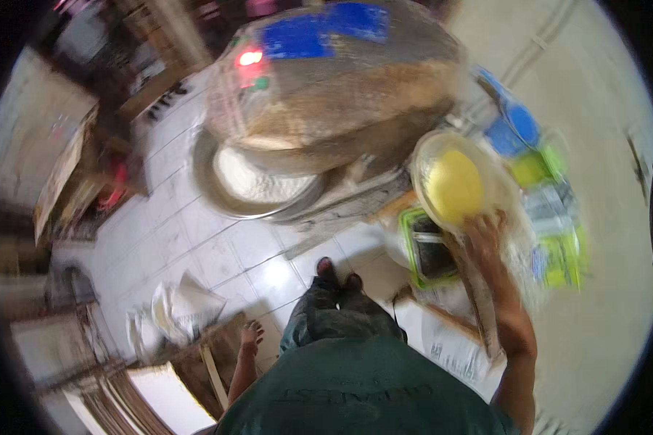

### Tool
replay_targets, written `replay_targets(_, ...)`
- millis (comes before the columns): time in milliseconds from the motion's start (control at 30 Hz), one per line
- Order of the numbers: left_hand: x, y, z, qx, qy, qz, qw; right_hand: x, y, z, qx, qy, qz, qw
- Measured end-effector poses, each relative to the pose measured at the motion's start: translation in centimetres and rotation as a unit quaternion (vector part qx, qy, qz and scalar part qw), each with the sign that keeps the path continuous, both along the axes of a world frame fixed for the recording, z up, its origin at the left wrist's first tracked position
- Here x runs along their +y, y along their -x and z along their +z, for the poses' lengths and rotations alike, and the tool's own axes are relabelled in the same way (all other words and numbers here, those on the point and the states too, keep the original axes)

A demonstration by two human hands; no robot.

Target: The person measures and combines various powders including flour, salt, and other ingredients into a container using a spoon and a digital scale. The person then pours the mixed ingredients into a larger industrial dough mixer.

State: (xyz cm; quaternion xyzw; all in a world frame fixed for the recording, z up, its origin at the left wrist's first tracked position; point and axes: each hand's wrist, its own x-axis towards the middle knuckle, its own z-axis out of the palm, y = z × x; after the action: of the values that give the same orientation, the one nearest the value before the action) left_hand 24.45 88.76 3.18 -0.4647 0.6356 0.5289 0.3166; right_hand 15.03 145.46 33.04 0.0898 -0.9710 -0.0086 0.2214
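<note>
Where the white tiled floor [196, 239] runs leftward, the left hand [252, 335] hangs open near. Farther right, the right hand [484, 230] grips one clear bowl [457, 185] of yellow batter. Beyond: one flour pan [250, 185], one large sack [334, 80].

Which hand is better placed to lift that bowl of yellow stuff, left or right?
Right. The right hand already touches the rim of the bowl at the person's right. The left hand hangs low at the left side, well away from it, near the white sacks on the floor.
</note>
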Motion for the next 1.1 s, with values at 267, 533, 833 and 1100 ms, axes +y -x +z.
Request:
replay_targets(267,-2.8,-3.1,0.1,-0.06,-0.067,-0.012,0.996,-20.4,5.8,-5.8,-0.134,0.208,0.251,0.936)
replay_targets(533,-11.6,3.9,-0.7,0.072,-0.106,0.178,0.976,-36.6,27.8,-15.0,-0.354,0.114,0.159,0.915)
replay_targets(833,-18.4,5.5,-0.5,0.026,-0.125,0.23,0.965,-39.8,35.5,-18.9,-0.702,-0.118,0.069,0.699)
replay_targets(1100,-20.8,9.2,-1.1,-0.027,-0.163,0.207,0.964,-39.7,34.0,-23.3,-0.504,0.223,0.105,0.828)
